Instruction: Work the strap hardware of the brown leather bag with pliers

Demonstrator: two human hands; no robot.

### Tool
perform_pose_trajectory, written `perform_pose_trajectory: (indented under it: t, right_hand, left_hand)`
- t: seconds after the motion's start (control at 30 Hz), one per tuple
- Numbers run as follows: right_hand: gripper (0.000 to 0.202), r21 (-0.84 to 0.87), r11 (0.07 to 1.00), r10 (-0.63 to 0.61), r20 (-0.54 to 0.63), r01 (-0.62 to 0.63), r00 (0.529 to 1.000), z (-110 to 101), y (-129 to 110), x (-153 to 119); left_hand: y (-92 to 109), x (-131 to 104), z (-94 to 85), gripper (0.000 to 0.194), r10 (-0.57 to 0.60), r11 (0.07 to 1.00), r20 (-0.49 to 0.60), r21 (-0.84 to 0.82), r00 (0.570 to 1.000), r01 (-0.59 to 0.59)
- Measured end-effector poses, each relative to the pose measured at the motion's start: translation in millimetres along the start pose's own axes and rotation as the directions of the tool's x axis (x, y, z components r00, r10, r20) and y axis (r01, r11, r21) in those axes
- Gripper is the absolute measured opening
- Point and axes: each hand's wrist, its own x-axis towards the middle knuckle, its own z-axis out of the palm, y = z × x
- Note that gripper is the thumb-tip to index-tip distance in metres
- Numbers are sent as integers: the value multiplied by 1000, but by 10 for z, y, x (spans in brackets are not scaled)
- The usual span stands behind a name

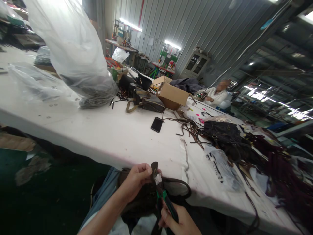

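My left hand (137, 180) pinches the upright end of a dark strap (154, 168) that belongs to a dark brown bag (139, 202) lying in my lap. My right hand (179, 222) grips green-handled pliers (164, 195) from below. The pliers' jaws sit on a small metal fitting (157, 179) on the strap, just right of my left fingers. A loop of the same strap (182, 187) curves off to the right, below the white table's front edge (102, 153).
On the table lie a black phone (156, 124), loose brown straps (189, 129), a dark handbag (221, 132), a cardboard box (171, 94) and a big clear plastic sack (80, 55). Another person (216, 94) sits at the far end. Dark floor lies to my left.
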Motion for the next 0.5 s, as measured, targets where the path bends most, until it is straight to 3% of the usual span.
perform_pose_trajectory:
  t: [0.23, 0.5]
  right_hand:
    - [66, 114, 993, 32, 8, -33, 999, -11, -48, 45]
    - [56, -120, 992, -42, -83, 32, 996, -85, -167, 69]
  left_hand:
    - [-102, 32, -41, 32, 33, 999, -10, -15, 999, -33]
    - [-159, 60, -41, 30, 33, 999, -33, -38, 999, -34]
